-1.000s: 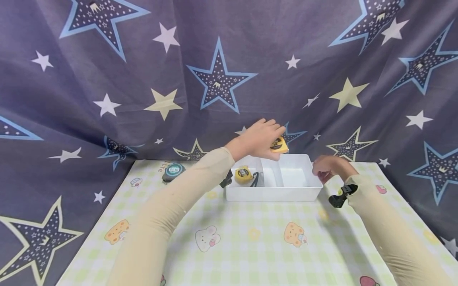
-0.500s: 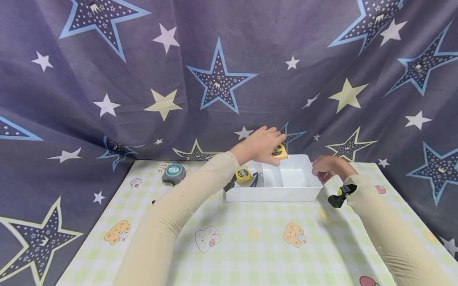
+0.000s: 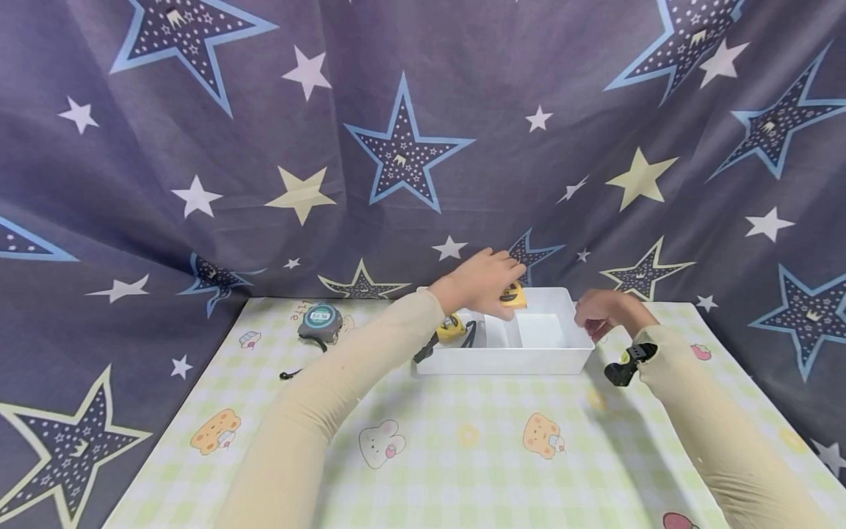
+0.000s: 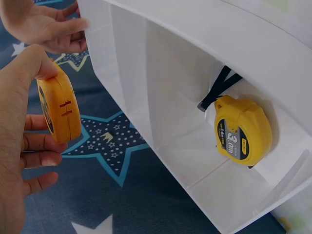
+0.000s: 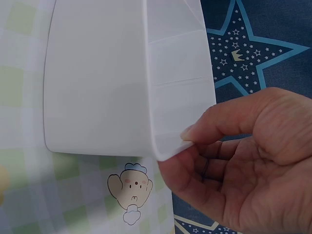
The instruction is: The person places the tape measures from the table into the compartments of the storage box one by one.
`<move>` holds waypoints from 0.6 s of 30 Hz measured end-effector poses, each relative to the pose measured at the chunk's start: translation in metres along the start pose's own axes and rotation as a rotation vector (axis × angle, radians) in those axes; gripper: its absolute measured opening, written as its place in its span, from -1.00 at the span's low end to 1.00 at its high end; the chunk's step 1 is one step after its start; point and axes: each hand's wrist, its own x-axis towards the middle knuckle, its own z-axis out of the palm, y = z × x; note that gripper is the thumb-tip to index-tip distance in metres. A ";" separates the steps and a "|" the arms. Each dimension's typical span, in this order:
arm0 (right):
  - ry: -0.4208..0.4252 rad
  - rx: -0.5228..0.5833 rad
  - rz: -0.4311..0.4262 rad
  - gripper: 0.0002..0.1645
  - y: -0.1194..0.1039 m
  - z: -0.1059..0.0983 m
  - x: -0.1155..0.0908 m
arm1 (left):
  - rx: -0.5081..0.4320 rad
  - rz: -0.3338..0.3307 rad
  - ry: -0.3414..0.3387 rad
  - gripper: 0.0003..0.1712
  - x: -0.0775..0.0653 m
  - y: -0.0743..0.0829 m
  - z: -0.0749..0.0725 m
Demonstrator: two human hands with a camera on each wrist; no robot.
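My left hand [image 3: 481, 283] holds a yellow tape measure [image 3: 513, 296] over the back part of a white divided box [image 3: 505, 361]. In the left wrist view that tape measure [image 4: 61, 105] is pinched between thumb and fingers. A second yellow tape measure [image 4: 242, 129], with a black strap, lies in the box's left compartment. My right hand [image 3: 604, 312] grips the right end of the box; in the right wrist view, thumb and forefinger of this hand [image 5: 243, 151] pinch the rim of the white box [image 5: 97, 83] at its corner.
A grey tape measure [image 3: 320, 323] with a teal dial and black strap lies on the table left of the box. The checked tablecloth [image 3: 456, 470] spreads in front. A dark star-patterned curtain [image 3: 396, 242] hangs right behind the table.
My left hand has come down toward the box with the yellow tape measure. My right hand stays at the box's right end.
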 end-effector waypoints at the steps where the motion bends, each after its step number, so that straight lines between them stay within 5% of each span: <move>1: 0.003 -0.002 0.003 -0.75 0.000 0.000 0.000 | 0.004 0.002 -0.002 -0.03 0.000 0.001 0.001; 18: 0.002 -0.009 0.004 -0.77 -0.001 0.000 -0.001 | -0.005 0.019 -0.044 -0.05 0.006 0.008 0.026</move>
